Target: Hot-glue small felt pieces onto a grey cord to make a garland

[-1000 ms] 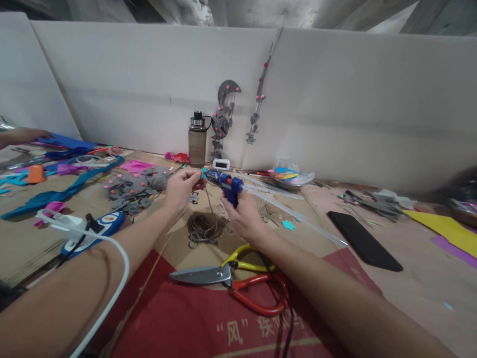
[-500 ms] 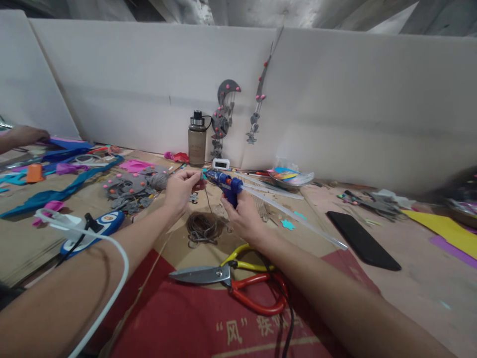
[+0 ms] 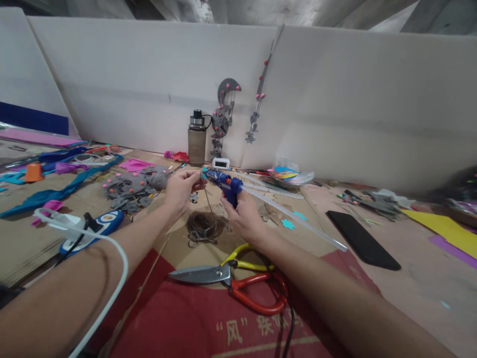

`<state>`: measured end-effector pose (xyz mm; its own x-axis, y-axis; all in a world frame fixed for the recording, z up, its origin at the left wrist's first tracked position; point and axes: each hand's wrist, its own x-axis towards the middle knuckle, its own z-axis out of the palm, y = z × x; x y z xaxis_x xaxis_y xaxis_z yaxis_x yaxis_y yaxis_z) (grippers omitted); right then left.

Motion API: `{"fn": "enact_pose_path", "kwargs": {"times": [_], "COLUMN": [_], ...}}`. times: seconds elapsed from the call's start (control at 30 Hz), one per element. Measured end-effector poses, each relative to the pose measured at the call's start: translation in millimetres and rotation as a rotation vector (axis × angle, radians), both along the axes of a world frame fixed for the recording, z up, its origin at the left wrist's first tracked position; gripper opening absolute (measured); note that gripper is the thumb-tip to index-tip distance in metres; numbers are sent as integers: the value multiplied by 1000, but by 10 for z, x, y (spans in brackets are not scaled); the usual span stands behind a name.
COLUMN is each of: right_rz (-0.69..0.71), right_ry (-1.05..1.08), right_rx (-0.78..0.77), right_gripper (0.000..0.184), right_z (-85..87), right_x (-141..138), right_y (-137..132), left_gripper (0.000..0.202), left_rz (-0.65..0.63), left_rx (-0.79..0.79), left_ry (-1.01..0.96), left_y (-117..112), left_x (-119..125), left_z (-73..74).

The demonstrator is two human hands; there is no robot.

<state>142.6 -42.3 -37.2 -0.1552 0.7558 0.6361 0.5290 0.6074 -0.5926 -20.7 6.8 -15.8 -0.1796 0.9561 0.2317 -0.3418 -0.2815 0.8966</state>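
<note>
A blue hot glue gun (image 3: 231, 188) is gripped in my right hand (image 3: 248, 216), with a long clear glue stick (image 3: 298, 218) trailing out of its back. Its nozzle points left, at the fingertips of my left hand (image 3: 181, 191). Those fingers pinch a grey cord (image 3: 208, 198), and a small piece at the tips is too small to make out. The cord runs down to a loose brown-grey coil (image 3: 203, 227) on the cardboard. Closer to me lie large scissors (image 3: 219, 273) with one yellow and one red handle, partly beneath my right forearm.
A power strip (image 3: 99, 228) with a white cable lies by my left forearm. Behind it are grey felt pieces (image 3: 128, 185). A bottle (image 3: 197, 141) and small clock (image 3: 221, 163) stand near the white panel. A black phone (image 3: 361, 239) lies right.
Another person's hand at the far left has gone out of view, and a dark blue sheet now shows there. My hands and the glue gun have hardly moved.
</note>
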Motion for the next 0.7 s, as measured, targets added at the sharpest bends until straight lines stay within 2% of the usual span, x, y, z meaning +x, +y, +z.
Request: {"fn": "enact_pose_path", "kwargs": {"times": [0.7], "right_rz": [-15], "right_ry": [-26], "right_rx": [-6], "right_gripper": [25], "right_z": [-7], "right_x": [6], "right_y": [-12], "left_gripper": [28], "left_rz": [3], "left_rx": [33], "left_ry": [39], "left_y": [47], "left_x": [-30], "left_z": [-37]}}
